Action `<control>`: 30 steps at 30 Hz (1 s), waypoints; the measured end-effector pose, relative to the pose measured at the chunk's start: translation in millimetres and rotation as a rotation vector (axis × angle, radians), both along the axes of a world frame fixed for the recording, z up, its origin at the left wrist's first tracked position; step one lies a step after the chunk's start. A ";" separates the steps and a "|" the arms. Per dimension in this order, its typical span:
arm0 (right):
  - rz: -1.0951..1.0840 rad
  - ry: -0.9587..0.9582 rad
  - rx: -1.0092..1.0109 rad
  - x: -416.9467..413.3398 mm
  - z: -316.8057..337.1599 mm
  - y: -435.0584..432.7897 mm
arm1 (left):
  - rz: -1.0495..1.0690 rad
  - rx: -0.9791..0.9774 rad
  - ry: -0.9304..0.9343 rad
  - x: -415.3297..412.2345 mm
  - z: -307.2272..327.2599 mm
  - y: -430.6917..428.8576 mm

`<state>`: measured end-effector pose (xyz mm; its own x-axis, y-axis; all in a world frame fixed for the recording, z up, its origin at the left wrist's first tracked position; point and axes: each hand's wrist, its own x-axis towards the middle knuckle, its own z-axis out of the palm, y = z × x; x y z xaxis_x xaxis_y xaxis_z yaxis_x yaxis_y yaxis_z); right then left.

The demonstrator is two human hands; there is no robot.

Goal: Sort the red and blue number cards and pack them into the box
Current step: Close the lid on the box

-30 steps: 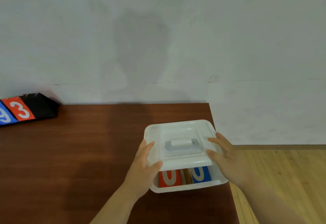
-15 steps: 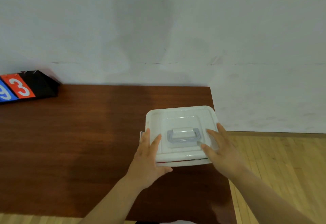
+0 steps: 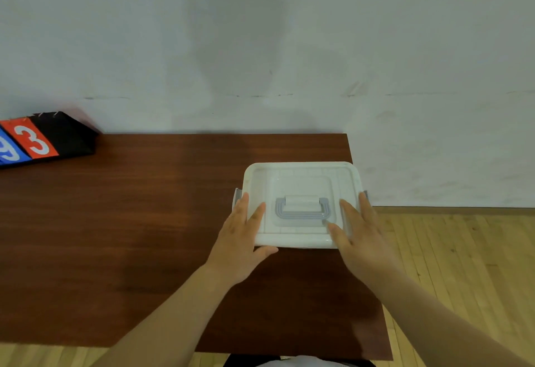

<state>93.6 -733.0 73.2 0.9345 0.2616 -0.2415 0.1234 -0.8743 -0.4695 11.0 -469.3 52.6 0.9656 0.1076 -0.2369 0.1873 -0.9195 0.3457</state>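
Note:
A white plastic box stands near the table's right edge, covered by its white lid [image 3: 302, 181] with a grey handle [image 3: 302, 210] on top. The cards inside are hidden. My left hand [image 3: 241, 239] lies flat on the lid's near left corner, thumb under the front rim. My right hand [image 3: 357, 233] presses flat on the lid's near right corner, fingers spread. Grey side latches [image 3: 236, 196] stick out at both ends of the box.
A black flip scoreboard [image 3: 43, 141] with a red 3 and a blue card stands at the far left of the brown table [image 3: 130, 236]. The table's right edge is close to the box; wooden floor [image 3: 463, 265] lies beyond it.
The lid, held tilted above the box with red and blue cards showing, came down and now sits flat on the box. Both hands shifted onto its top corners.

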 end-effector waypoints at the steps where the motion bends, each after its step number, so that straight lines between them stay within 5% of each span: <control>1: 0.002 0.004 0.005 -5.5 -1.8 -0.9 | -0.003 0.013 0.000 -3.7 -2.2 -1.2; 12: 0.000 0.023 -0.007 -0.3 -6.2 -1.9 | 0.057 0.126 0.062 26.6 21.7 -4.2; 20: 0.053 0.010 -0.004 0.4 -6.6 -8.6 | -0.336 0.144 0.031 75.8 24.9 -34.3; 24: -0.121 -0.042 0.083 14.3 -6.9 -22.9 | -0.349 0.133 0.081 79.6 15.9 -33.5; 27: -0.383 0.242 0.364 31.4 -10.8 -29.5 | -0.346 0.144 0.095 80.9 15.0 -33.6; 30: -0.417 0.398 0.618 35.6 -23.5 -28.4 | -0.345 0.149 0.089 81.4 14.0 -34.8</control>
